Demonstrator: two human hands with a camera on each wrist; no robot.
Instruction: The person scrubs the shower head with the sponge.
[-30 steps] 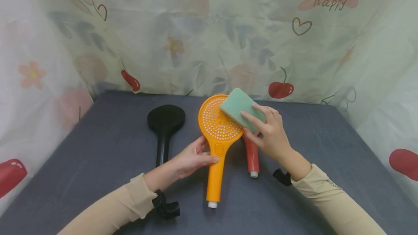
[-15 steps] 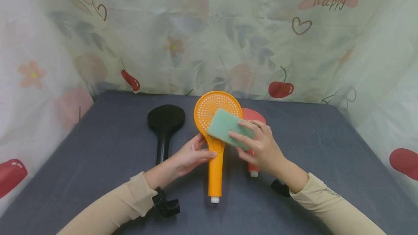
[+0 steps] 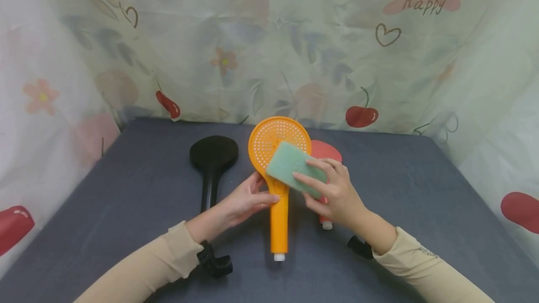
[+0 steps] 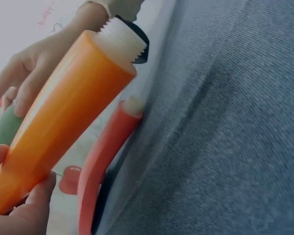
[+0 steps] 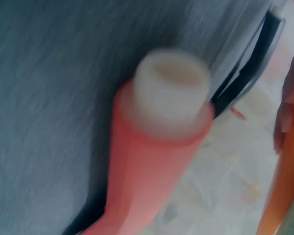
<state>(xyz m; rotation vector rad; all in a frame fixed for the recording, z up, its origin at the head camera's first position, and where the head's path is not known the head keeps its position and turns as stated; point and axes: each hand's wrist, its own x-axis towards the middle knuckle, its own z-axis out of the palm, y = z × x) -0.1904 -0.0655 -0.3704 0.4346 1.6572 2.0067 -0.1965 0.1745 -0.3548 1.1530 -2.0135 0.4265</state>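
An orange shower head (image 3: 279,223) is tilted up above the table, its spray face with pale nozzles toward me and its white threaded end low. My left hand (image 3: 246,202) grips its neck, thumb across the front beside the button. With spread fingers my right hand (image 3: 332,191) holds a green sponge (image 3: 290,165) against the lower right of the spray face, covering part of the nozzles. In the left wrist view the threaded end (image 4: 120,41) of the orange handle shows large, with fingers round the neck.
A black shower head (image 3: 214,153) lies face down on the dark grey table (image 3: 139,209), left of the hands. Behind my right hand lies a red shower head (image 3: 326,149), partly hidden. A patterned curtain (image 3: 269,50) hangs at the back and sides.
The sponge has slid down and left across the spray face from its upper right edge, then stayed nearly still. The orange shower head has shifted slightly up and left.
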